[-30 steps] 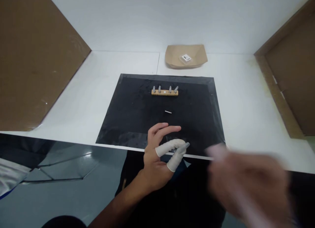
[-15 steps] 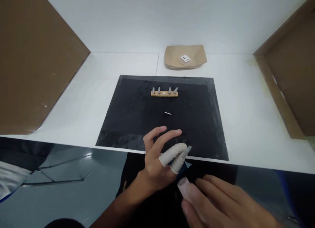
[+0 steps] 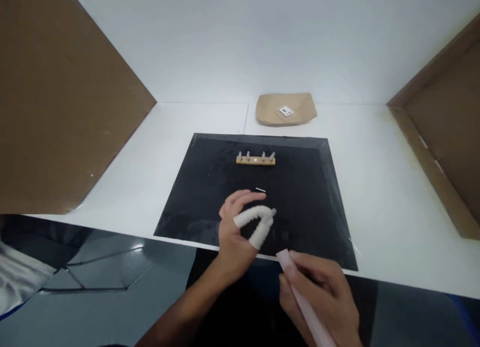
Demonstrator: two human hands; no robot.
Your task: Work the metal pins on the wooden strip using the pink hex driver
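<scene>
My left hand [image 3: 240,232] is over the front of the black mat [image 3: 300,187], with pale finger cots on its thumb and index finger. Those two fingertips pinch a small grey nail tip [image 3: 273,212], whose end sticks out to the right. Lower right, my right hand [image 3: 322,292] is closed around a flat, pale pink strip that looks like a nail file [image 3: 309,312]; its squared end points up toward my left hand. The strip and the grey nail tip are apart. Just beyond my left fingers lies a thin white stick [image 3: 260,190].
A narrow wooden bar [image 3: 255,161] toward the back of the mat bears several upright or leaning grey nail tips and a white dot. Behind it, a brown paper tray [image 3: 264,112] holds a small labelled box [image 3: 285,112]. Brown panels [image 3: 75,112] stand on both sides.
My left hand has moved forward over the mat with the grey nail tip. My right hand has shifted up and turned, so more of the strip shows. The view has tilted upward slightly.
</scene>
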